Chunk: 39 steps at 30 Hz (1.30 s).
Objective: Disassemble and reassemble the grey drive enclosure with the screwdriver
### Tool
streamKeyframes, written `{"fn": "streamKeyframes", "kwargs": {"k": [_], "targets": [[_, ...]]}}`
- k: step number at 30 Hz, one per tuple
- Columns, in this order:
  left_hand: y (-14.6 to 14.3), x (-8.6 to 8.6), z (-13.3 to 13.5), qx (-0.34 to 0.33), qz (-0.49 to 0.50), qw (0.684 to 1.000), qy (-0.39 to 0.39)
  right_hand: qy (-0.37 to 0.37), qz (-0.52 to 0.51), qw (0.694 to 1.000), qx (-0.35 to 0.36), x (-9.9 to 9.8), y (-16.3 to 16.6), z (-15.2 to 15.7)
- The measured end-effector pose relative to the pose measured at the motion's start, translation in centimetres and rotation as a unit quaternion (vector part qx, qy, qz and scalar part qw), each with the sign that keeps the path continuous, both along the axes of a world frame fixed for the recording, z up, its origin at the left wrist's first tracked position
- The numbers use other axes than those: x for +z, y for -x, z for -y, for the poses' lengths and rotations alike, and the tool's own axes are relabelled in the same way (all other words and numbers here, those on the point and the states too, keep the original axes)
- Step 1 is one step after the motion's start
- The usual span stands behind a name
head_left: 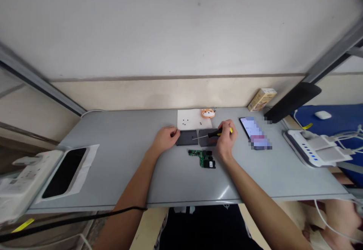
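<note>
My right hand [227,136] is closed around a screwdriver [214,133] with a black and yellow handle. Its thin shaft points left, and the tip lies over a flat dark rectangular casing half [185,139]. My left hand [167,138] touches the left edge of that piece with fingers pinched; whether they grip the edge is hard to see. A second dark casing half [203,140] lies beside it, partly covered by my right hand. In front of them rests a green circuit board [202,157]. Several tiny dark screws [184,122] lie on a white sheet [194,116] behind.
An orange animal-faced case [208,113] sits on the sheet. To the right are a lit phone [255,133], a small box [261,99] and a white charging strip [304,150]. On the left lie a black-screened device [64,172] and a power strip [31,174]. Another person's leg [340,216] shows lower right.
</note>
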<state>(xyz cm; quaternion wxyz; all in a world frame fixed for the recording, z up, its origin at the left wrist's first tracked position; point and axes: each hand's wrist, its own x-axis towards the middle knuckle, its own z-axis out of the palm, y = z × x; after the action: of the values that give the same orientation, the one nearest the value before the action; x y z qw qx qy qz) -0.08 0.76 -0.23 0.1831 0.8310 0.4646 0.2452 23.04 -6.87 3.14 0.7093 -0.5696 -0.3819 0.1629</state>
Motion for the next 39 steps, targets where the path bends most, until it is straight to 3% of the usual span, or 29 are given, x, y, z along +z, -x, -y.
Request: {"fn": "streamKeyframes", "kwargs": {"k": [14,21,24,27,31,35,39], "targets": [[0.0,0.2,0.1,0.001,-0.005,1.0,0.004,-0.072,0.052,0.995,-0.051,1.2,-1.2,0.3],[0.0,0.3,0.1,-0.007,-0.013,1.0,-0.004,-0.136,-0.07,0.986,-0.065,2.5,-1.9,-0.7],[-0.1,0.3,0.2,-0.005,-0.011,1.0,0.0,-0.141,0.014,0.989,-0.04,2.3,-2.2,-0.3],[0.0,0.4,0.3,-0.01,-0.014,1.0,0.001,-0.095,0.196,0.975,0.044,1.5,-2.3,0.3],[0.0,0.4,0.3,-0.006,-0.016,1.0,-0.003,0.065,0.393,0.914,0.073,0.2,-1.8,0.3],[0.0,0.3,0.2,-0.004,-0.015,1.0,-0.007,0.181,0.465,0.862,0.089,-0.9,-2.4,-0.3],[0.0,0.3,0.2,-0.005,-0.012,1.0,-0.013,0.237,0.457,0.849,0.119,-1.5,-3.9,-0.9]]}}
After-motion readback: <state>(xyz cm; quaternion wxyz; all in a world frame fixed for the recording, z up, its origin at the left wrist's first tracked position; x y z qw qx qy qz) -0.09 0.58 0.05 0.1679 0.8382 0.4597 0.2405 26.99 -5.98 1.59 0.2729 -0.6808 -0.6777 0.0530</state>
